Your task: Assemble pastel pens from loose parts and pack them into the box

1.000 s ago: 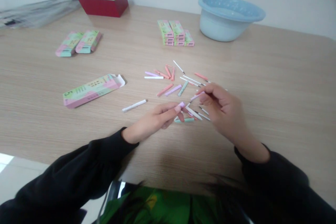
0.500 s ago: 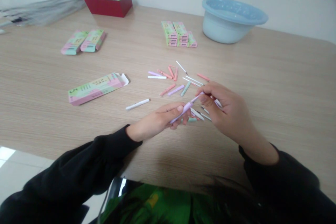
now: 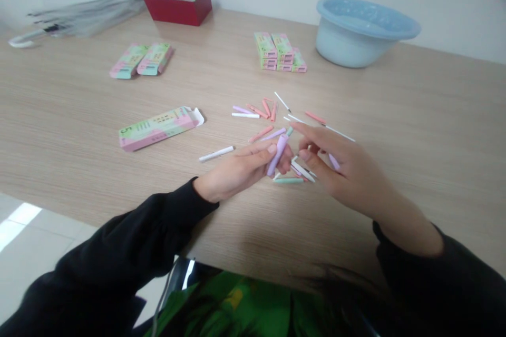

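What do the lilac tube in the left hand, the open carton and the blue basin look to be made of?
Lilac tube: probably smooth satin plastic, from its even colour; painted metal isn't ruled out.
Open carton: printed thin card, apparently low-sheen, from its flat panels and white-lined end flap.
Blue basin: likely moulded plastic, softly glossy, from its one-piece rim.

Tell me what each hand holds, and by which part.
Left hand: purple stick, gripped around its middle. Right hand: can't tell; a purple piece shows near its palm.
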Tool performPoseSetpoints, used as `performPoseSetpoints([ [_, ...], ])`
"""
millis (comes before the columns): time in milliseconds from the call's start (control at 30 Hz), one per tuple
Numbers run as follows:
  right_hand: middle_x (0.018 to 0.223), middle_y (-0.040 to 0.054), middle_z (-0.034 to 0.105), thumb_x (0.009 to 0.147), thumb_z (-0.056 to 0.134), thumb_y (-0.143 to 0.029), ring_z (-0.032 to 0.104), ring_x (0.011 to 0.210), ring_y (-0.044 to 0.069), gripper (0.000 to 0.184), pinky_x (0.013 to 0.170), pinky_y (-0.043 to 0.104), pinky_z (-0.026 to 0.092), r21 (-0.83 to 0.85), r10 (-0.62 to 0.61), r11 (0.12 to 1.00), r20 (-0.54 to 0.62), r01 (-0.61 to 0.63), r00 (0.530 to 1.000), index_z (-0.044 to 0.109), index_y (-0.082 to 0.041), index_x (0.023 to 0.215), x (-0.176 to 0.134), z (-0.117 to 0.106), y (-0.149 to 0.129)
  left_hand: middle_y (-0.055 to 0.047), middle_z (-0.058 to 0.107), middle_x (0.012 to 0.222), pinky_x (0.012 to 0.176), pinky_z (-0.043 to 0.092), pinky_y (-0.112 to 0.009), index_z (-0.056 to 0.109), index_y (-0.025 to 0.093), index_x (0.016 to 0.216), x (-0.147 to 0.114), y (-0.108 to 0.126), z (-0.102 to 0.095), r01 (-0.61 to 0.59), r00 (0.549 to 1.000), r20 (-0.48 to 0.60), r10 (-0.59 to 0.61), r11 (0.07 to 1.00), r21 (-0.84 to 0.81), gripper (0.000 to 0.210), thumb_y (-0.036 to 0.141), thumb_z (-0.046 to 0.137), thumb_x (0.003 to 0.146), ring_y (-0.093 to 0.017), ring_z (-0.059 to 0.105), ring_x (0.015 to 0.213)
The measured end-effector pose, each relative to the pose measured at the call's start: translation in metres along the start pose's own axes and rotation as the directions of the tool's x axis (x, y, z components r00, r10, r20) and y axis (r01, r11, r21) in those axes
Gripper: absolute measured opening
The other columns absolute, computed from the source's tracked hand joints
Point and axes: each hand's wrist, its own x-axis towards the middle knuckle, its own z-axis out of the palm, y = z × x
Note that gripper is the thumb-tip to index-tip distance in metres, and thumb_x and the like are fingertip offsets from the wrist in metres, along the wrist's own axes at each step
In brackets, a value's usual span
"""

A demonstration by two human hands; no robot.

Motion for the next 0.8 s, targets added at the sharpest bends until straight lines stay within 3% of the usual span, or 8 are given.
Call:
performPoseSetpoints([
  [200,0.098,0.0034,0.066,0.095,0.053,-0.01,0.062,0.087,0.016,0.031,0.079,0.029,0.05,-0.011,0.013,1.0,-0.011,-0.013,1.0,0.064,-0.021,0.121,-0.007,-0.001,0.002,-0.005,0.063,0.087,0.078,0.044,-0.027,0.07,0.013,0.093,-0.003,0.007,0.0,-0.006,1.0,-0.024,0.006,1.0,-0.003,0.026,0.036,0.058,0.098,-0.015,0.057,0.08],
  [367,0.093,0.0021,0.064,0.095,0.054,-0.013,0.061,0.08,0.015,0.029,0.075,0.029,0.051,0.042,0.087,0.995,-0.027,-0.086,0.996,0.062,-0.021,0.121,-0.012,0.0,0.003,-0.004,0.063,0.083,0.073,0.045,-0.027,0.067,0.015,0.095,-0.005,0.007,0.001,0.061,0.997,-0.046,-0.059,0.997,0.037,0.026,0.039,0.057,0.098,-0.015,0.058,0.077],
  [500,0.103,0.0042,0.065,0.098,0.055,-0.022,0.063,0.087,0.017,0.031,0.08,0.033,0.053,0.19,0.149,0.972,-0.031,-0.141,0.988,0.059,-0.024,0.128,-0.015,0.003,0.004,-0.004,0.064,0.081,0.069,0.044,-0.026,0.065,0.015,0.095,-0.005,0.01,0.002,0.068,0.998,-0.004,-0.07,0.968,0.243,0.027,0.04,0.056,0.098,-0.014,0.058,0.072],
  [567,0.111,0.0061,0.066,0.1,0.053,-0.03,0.064,0.093,0.018,0.034,0.081,0.034,0.054,0.344,0.218,0.917,-0.007,-0.202,0.976,0.056,-0.025,0.134,-0.017,0.008,0.006,0.0,0.063,0.076,0.061,0.042,-0.024,0.064,0.016,0.103,-0.005,0.012,0.005,0.087,0.996,-0.002,-0.095,0.9,0.427,0.022,0.037,0.058,0.097,-0.011,0.054,0.061],
  [633,0.109,0.0065,0.068,0.101,0.052,-0.033,0.065,0.092,0.018,0.034,0.079,0.033,0.055,0.471,0.284,0.837,0.061,-0.279,0.957,0.058,-0.024,0.132,-0.019,0.015,0.011,0.005,0.059,0.066,0.053,0.037,-0.022,0.062,0.017,0.109,-0.006,0.014,0.008,0.096,0.995,-0.069,-0.068,0.791,0.605,0.023,0.033,0.064,0.093,-0.008,0.046,0.051],
  [700,0.102,0.0054,0.07,0.099,0.053,-0.032,0.065,0.086,0.016,0.03,0.077,0.032,0.055,0.551,0.312,0.76,0.157,-0.345,0.937,0.063,-0.022,0.125,-0.021,0.025,0.016,0.005,0.058,0.064,0.051,0.034,-0.021,0.064,0.017,0.1,-0.007,0.014,0.011,0.091,0.99,-0.142,0.024,0.659,0.746,0.019,0.032,0.067,0.09,-0.008,0.045,0.052],
  [800,0.092,0.0035,0.07,0.097,0.057,-0.034,0.065,0.079,0.014,0.025,0.075,0.031,0.056,0.672,0.277,0.628,0.278,-0.392,0.92,0.069,-0.02,0.115,-0.024,0.041,0.024,0.001,0.064,0.07,0.058,0.038,-0.023,0.065,0.016,0.08,-0.009,0.015,0.011,0.053,0.983,-0.125,0.136,0.441,0.896,0.019,0.032,0.067,0.089,-0.012,0.054,0.062],
])
